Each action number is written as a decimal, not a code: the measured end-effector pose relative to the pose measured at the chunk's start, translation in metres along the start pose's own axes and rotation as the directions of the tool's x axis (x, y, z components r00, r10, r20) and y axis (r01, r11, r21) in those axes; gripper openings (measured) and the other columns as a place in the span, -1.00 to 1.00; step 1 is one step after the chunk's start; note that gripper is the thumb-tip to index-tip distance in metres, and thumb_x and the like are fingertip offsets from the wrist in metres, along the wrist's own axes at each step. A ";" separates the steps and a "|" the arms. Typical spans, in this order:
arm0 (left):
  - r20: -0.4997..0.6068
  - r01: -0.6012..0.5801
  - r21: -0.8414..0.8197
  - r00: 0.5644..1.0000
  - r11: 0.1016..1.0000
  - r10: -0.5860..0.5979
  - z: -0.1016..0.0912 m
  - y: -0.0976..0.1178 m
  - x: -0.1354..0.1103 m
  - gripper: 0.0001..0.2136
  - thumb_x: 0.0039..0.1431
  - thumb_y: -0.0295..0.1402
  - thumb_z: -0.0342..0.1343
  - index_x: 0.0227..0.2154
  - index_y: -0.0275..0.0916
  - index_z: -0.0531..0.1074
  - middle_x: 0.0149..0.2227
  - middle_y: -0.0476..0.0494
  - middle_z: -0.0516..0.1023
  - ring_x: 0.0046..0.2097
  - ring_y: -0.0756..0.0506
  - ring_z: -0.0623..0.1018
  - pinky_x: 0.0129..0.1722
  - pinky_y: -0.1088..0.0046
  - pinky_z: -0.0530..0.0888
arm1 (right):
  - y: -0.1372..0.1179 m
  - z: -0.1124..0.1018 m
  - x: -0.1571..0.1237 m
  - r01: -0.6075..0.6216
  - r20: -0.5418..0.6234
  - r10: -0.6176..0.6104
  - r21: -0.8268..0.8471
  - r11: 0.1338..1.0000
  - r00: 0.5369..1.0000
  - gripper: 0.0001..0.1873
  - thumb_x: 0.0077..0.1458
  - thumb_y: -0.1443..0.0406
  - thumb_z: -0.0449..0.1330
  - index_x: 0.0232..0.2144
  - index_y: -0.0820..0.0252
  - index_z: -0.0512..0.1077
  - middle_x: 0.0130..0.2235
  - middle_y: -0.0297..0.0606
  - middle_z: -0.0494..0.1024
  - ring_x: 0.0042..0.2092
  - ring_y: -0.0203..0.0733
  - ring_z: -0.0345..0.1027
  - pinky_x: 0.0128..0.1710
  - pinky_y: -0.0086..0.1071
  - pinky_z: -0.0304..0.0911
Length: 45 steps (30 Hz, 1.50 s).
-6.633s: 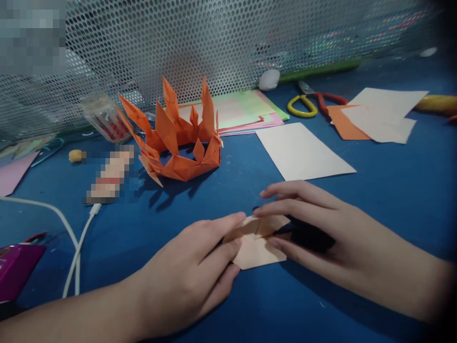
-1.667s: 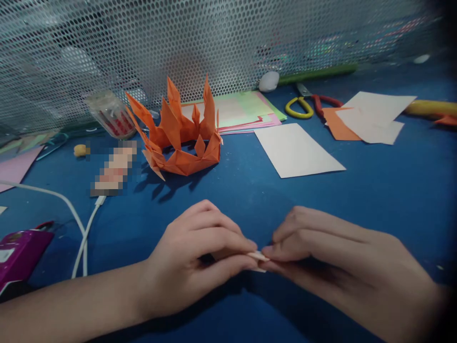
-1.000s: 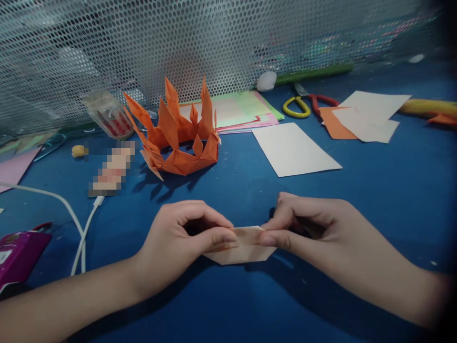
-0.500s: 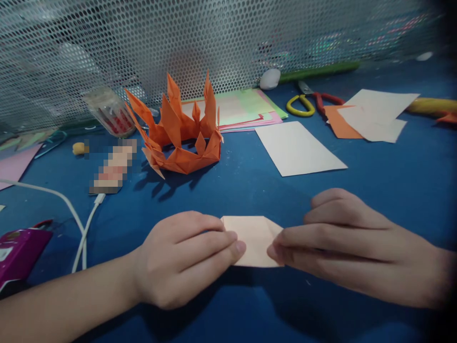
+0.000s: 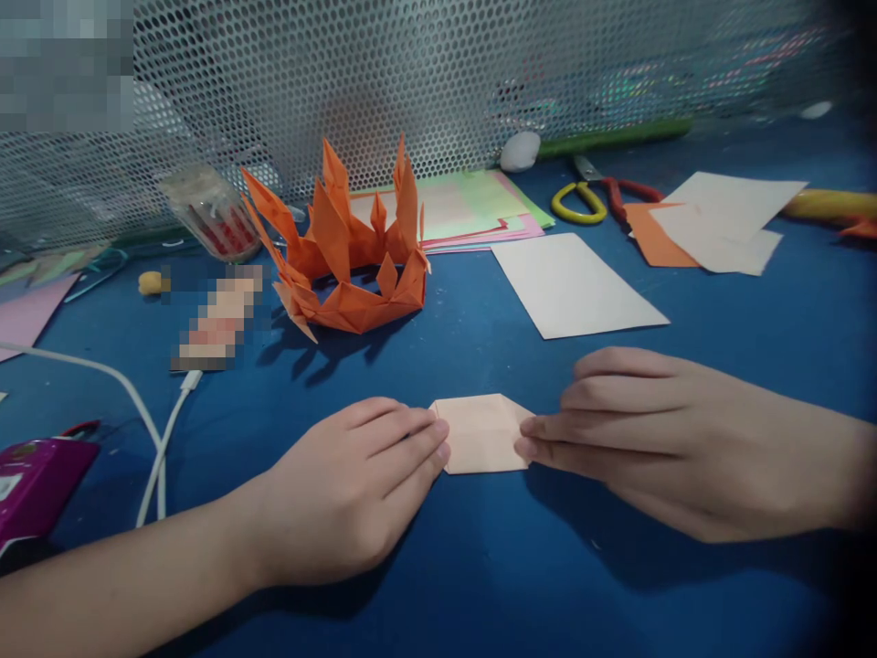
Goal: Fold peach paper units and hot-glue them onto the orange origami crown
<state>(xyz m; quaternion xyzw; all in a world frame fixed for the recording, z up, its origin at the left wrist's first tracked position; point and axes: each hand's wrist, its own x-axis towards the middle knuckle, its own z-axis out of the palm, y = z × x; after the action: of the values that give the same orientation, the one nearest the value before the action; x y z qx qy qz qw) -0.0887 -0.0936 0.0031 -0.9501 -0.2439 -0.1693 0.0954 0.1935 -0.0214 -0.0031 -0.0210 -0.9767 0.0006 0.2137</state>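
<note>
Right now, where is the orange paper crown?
In the head view, the orange paper crown stands left of centre on the blue table, beyond the left hand, beside the coloured sheets.

**A:** Which colours sit near the desk's front edge?

**B:** A pale peach folded paper lies on a deep blue desk. Toward the left edge are a white cable and a magenta box.

**A:** And farther back?

**B:** A bright orange origami crown, plain, with no print. By the back edge are pastel green and pink sheets and scissors with one yellow and one red handle. There is also a white sheet and an orange scrap. The mesh screen is silver-grey, dotted with round holes.
</note>
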 end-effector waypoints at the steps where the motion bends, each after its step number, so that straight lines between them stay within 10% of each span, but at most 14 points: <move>1: 0.004 -0.008 0.014 1.000 1.000 0.008 0.000 0.000 0.000 -0.69 0.40 -0.59 -0.07 -0.16 -0.40 0.62 -0.10 -0.27 0.72 -0.09 -0.16 0.70 -0.05 0.30 0.63 | 0.001 0.000 0.000 0.007 0.000 -0.007 -0.008 1.000 1.000 -0.67 0.35 0.51 -0.05 -0.08 0.21 0.48 -0.21 -0.33 0.71 -0.30 -0.22 0.47 -0.19 -0.23 0.30; 17: -0.038 0.080 0.036 0.996 0.996 -0.079 0.001 0.013 -0.003 -0.70 0.38 -0.58 -0.08 -0.18 -0.44 0.61 -0.18 -0.26 0.74 -0.14 -0.19 0.70 -0.14 0.26 0.60 | 0.003 -0.002 -0.001 -0.047 0.037 0.040 0.235 0.971 0.999 -0.58 0.05 0.57 0.03 -0.09 0.14 0.40 -0.22 -0.23 0.70 -0.31 -0.15 0.46 -0.29 -0.23 0.33; 30: 0.039 0.190 -0.184 0.982 0.964 -0.186 0.001 0.013 0.007 -0.72 0.33 -0.57 -0.06 -0.14 -0.48 0.58 -0.22 -0.31 0.66 -0.21 -0.21 0.61 -0.18 0.25 0.63 | -0.015 0.018 0.012 -0.287 0.036 0.289 0.282 0.915 0.957 -0.75 0.41 0.21 0.07 -0.08 0.17 0.52 -0.11 -0.12 0.63 -0.12 -0.21 0.53 -0.13 -0.37 0.46; 45: -0.068 0.093 0.068 0.994 0.993 -0.089 0.001 0.019 0.006 -0.74 0.41 -0.49 0.02 -0.26 -0.38 0.64 -0.22 -0.15 0.75 -0.25 -0.09 0.72 -0.33 0.39 0.62 | -0.018 0.014 0.006 -0.174 -0.096 0.172 -0.015 0.985 0.980 -0.80 0.40 0.29 0.10 -0.22 0.20 0.52 -0.33 -0.29 0.68 -0.30 -0.21 0.49 -0.16 -0.21 0.35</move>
<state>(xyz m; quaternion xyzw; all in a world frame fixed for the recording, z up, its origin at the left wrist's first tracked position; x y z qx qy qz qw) -0.0739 -0.1076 0.0029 -0.9281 -0.2896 -0.1952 0.1293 0.1810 -0.0387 -0.0132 -0.1082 -0.9599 0.0067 0.2585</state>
